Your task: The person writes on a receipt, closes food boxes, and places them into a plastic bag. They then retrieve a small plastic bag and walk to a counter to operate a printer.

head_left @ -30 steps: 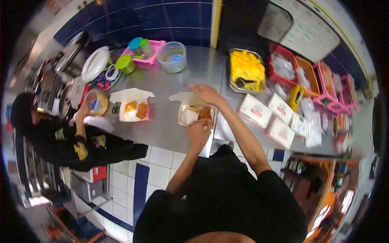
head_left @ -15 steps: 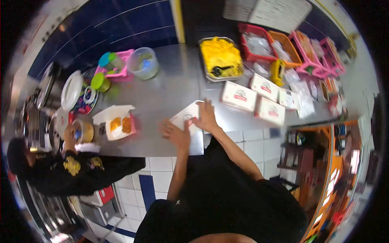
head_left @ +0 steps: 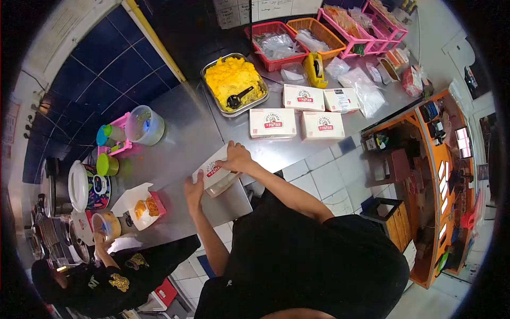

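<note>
A closed white cardboard food box (head_left: pixel 214 166) with a red and black logo sits between my hands near the front edge of the steel counter. My left hand (head_left: pixel 194 189) presses against its left end, thumb up by the lid. Across the right end lies my right hand (head_left: pixel 237 158), its fingers curled over the far edge and the thumb on top. The box's pale front side shows below the lid. To the left, an open food box (head_left: pixel 133 199) holds fried golden pieces and a white wrapped portion.
Several closed food boxes (head_left: pixel 272 123) stand to the right, beside a steel tray (head_left: pixel 234 113) of yellow food with a black scoop. Baskets (head_left: pixel 280 64) of plastic bags line the back. A co-worker's hand (head_left: pixel 102 242) is at a tub (head_left: pixel 112 226) at left.
My view has swung, so the counter appears turned. My hands have gone from lying flat over the box lid to gripping its two ends, and its front side now shows.
</note>
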The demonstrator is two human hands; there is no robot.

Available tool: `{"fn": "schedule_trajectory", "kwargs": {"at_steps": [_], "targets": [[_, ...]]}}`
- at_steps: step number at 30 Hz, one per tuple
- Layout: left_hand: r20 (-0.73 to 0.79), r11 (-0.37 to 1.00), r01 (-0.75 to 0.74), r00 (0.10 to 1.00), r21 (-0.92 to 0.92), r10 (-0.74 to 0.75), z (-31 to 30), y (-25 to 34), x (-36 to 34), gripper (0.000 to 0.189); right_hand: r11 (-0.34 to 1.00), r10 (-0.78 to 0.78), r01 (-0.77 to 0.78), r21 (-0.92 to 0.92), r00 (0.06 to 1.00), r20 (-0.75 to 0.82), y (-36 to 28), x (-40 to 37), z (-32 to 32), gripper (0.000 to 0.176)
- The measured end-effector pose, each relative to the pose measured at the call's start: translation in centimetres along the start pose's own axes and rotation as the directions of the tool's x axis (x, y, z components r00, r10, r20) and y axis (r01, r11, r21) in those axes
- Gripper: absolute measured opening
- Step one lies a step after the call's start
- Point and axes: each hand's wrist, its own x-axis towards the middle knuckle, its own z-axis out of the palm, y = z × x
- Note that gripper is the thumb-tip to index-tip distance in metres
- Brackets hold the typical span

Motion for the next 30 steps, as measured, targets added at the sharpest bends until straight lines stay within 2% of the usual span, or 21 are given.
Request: {"fn": "schedule_trajectory", "kwargs": {"at_steps": [1,3,4,6,7,9,13,15,17,19,21,22,23,24,25,26,27,28,29,30], "targets": [[0.001,1.0,-0.004,1.0,0.002,0.004,0.0,0.1,0.0,0.083,1.0,0.001,-0.001,0.003,1.0,-0.003,0.4,0.1,0.5,0.092],[0.14,0.996,0.037,0.989,0.081,-0.049,-1.0,2.6,-2.1,0.082,0.998,0.006,-0.008,0.054,0.999,0.037,0.8,-0.1,1.1,0.09],[0.136,0.996,0.041,0.989,0.083,-0.052,0.0,1.3,-1.6,0.082,0.998,0.003,-0.006,0.056,0.999,0.041,1.0,-0.1,1.4,0.09],[0.056,0.998,0.01,0.998,-0.062,-0.006,2.6,-2.9,-0.3,0.075,0.994,-0.038,0.033,0.106,0.998,0.041,1.4,-0.4,1.6,0.087],[0.049,0.998,0.02,0.999,-0.063,-0.017,2.9,-3.2,-0.7,0.075,0.994,-0.045,0.039,0.104,0.998,0.052,1.6,-0.5,1.8,0.087],[-0.066,0.993,-0.075,0.995,-0.094,0.069,3.8,-3.0,-1.8,0.068,0.984,-0.004,-0.009,0.18,0.997,0.073,1.7,-0.4,1.9,0.085],[-0.191,0.989,-0.061,0.981,-0.136,0.035,4.9,-1.6,-4.4,0.064,0.973,-0.002,-0.012,0.229,0.998,0.06,2.3,-0.9,3.2,0.083],[-0.148,0.964,-0.076,0.988,-0.253,0.04,6.0,-3.4,-4.0,0.064,0.949,-0.096,0.142,0.282,0.981,-0.171,3.4,-1.2,5.1,0.079],[-0.273,0.955,-0.195,0.953,-0.224,0.131,8.0,-4.6,-4.1,0.065,0.915,-0.168,0.25,0.318,0.95,-0.264,4.2,-1.2,6.2,0.073],[-0.374,0.967,-0.232,0.892,0.102,0.253,7.7,-4.4,-4.7,0.064,0.945,-0.247,0.296,0.143,0.927,-0.281,5.2,-1.3,6.7,0.07],[-0.197,0.977,-0.21,0.96,-0.039,0.199,5.8,-4.0,-4.9,0.063,0.948,-0.224,0.236,0.212,0.971,-0.08,4.5,-1.8,4.1,0.072],[-0.216,0.982,-0.186,0.961,-0.035,0.174,5.4,-4.5,-4.7,0.063,0.942,-0.311,0.326,0.083,0.938,-0.154,5.4,-1.5,4.7,0.074],[-0.207,0.955,-0.25,0.955,-0.162,0.214,5.2,-4.9,-4.3,0.063,0.915,-0.4,0.399,-0.054,0.888,-0.228,6.1,-1.2,5.0,0.076],[-0.202,0.905,-0.31,0.945,-0.292,0.259,4.9,-4.4,-4.0,0.063,0.909,-0.416,0.407,-0.089,0.894,-0.167,5.8,-1.5,3.9,0.091],[-0.211,0.904,-0.304,0.946,-0.3,0.248,4.2,-4.2,-3.7,0.063,0.905,-0.425,0.415,-0.096,0.891,-0.157,5.5,-1.7,2.5,0.091],[-0.11,0.899,-0.436,0.896,-0.044,0.43,2.1,-3.0,-4.1,0.066,0.79,-0.579,0.577,-0.207,0.813,0.054,3.8,-2.4,-0.4,0.098],[0.04,0.803,-0.562,0.823,0.198,0.566,0.6,-2.0,-4.3,0.068,0.634,-0.672,0.726,-0.267,0.688,0.275,2.8,-2.6,-1.9,0.107],[0.038,0.807,-0.556,0.827,0.197,0.561,0.1,-1.2,-3.9,0.068,0.557,-0.693,0.792,-0.248,0.609,0.386,2.5,-1.8,-1.6,0.109],[0.249,0.756,-0.567,0.823,0.328,0.51,-0.4,-0.5,-3.2,0.072,0.558,-0.693,0.793,-0.246,0.608,0.388,1.8,-1.2,-1.2,0.109],[0.441,0.674,-0.594,0.796,0.44,0.414,-0.5,-0.2,-2.9,0.077,0.465,-0.673,0.824,-0.324,0.566,0.475,1.0,-0.6,-0.7,0.105]]}}
